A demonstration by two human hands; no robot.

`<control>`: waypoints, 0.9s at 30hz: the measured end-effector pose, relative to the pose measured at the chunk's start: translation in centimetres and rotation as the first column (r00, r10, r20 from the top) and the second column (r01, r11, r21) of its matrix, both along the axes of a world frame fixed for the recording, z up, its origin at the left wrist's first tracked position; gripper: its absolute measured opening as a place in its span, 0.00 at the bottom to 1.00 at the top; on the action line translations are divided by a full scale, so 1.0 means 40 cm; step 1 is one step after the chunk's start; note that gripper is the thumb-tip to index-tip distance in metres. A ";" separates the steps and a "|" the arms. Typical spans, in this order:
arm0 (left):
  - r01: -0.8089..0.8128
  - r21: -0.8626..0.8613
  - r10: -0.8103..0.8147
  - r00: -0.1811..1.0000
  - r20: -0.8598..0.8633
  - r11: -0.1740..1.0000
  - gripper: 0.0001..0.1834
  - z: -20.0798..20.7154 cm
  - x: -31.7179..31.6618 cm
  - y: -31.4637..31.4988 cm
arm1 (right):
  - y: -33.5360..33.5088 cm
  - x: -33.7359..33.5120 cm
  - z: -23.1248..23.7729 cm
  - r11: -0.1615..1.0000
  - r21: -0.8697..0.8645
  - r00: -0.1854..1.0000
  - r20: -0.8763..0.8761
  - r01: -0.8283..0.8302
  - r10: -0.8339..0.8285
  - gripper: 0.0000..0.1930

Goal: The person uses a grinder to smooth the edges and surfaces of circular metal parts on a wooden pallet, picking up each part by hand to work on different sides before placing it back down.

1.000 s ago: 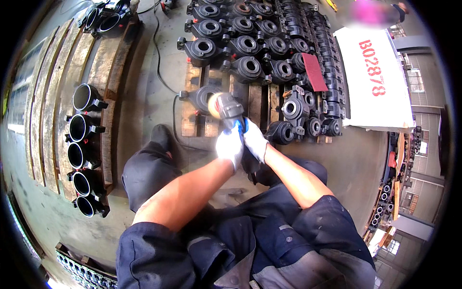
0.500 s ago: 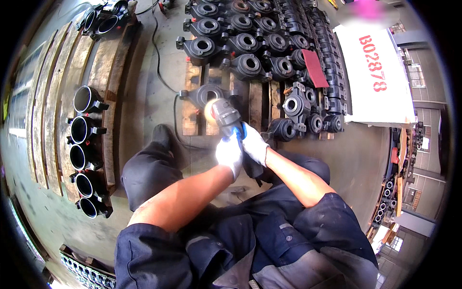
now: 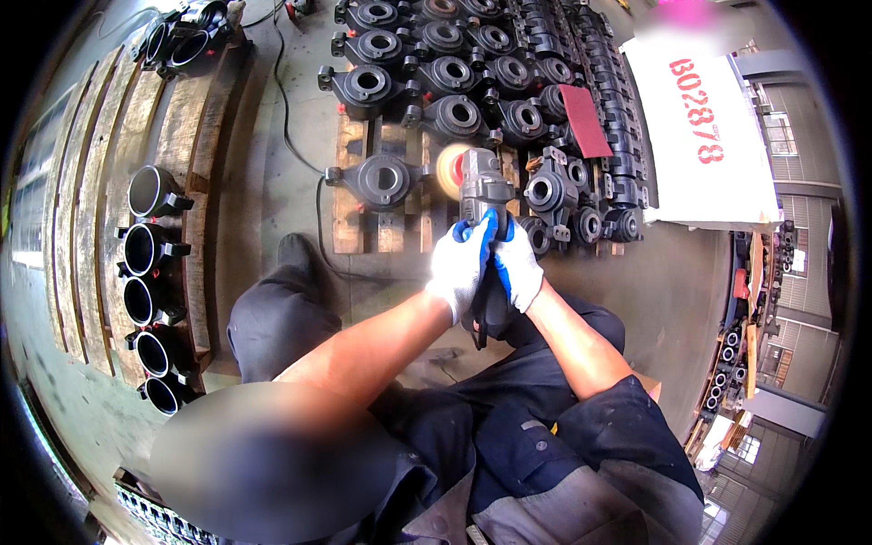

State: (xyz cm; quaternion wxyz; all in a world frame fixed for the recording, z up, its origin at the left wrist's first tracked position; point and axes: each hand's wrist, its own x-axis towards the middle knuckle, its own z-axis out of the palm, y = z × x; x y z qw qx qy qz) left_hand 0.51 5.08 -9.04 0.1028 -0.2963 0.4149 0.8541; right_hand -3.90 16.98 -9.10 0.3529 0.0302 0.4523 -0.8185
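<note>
Both gloved hands are closed round a dark angle grinder (image 3: 488,189). My left hand (image 3: 456,265) grips its body from the left, and my right hand (image 3: 518,265) wraps it from the right. The grinder's pale tan disc with a reddish centre (image 3: 451,173) stands out on its left side and looks blurred. Left of the disc lies a black metal casting (image 3: 383,181), flat on the pallet, with a round hub and a lug at each side. The disc is close to the casting's right lug; whether they touch I cannot tell.
Rows of similar black castings (image 3: 457,116) cover the pallet beyond, with a red sheet (image 3: 586,122) on top. A white box (image 3: 699,136) stands at the right. Black ring-shaped parts (image 3: 141,249) line a wooden pallet (image 3: 109,182) at the left. A black cable (image 3: 282,118) crosses the floor.
The grinder has moved right, off the casting's hub, with both hands still on it. It now points more straight away from me. The casting lies in much the same place.
</note>
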 end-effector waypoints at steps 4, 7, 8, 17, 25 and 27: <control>-0.096 0.405 0.070 0.994 0.079 0.909 0.27 0.077 -0.024 -0.032 | -0.013 -0.002 0.095 0.944 0.324 0.993 -0.112 0.060 -0.025 0.22; -0.031 0.480 0.024 1.000 0.020 0.877 0.27 0.065 -0.051 -0.032 | -0.010 -0.003 0.131 0.947 0.308 0.988 -0.148 0.088 -0.044 0.25; -0.018 0.483 0.027 1.000 -0.012 0.876 0.26 0.055 -0.052 -0.028 | -0.009 0.000 0.139 0.948 0.305 0.988 -0.150 0.087 -0.043 0.25; 0.157 0.348 -0.121 0.985 -0.124 0.924 0.22 0.051 -0.052 -0.034 | 0.027 0.004 0.174 0.973 0.211 0.995 -0.053 0.091 -0.081 0.26; 0.324 0.196 -0.234 0.896 -0.377 0.926 0.21 0.074 -0.055 -0.057 | 0.061 -0.020 0.219 0.976 0.193 0.992 -0.100 0.100 -0.082 0.27; 0.315 0.256 -0.216 0.911 -0.352 0.914 0.21 0.146 -0.062 -0.050 | 0.080 -0.026 0.239 0.948 0.290 0.985 -0.144 0.130 -0.091 0.27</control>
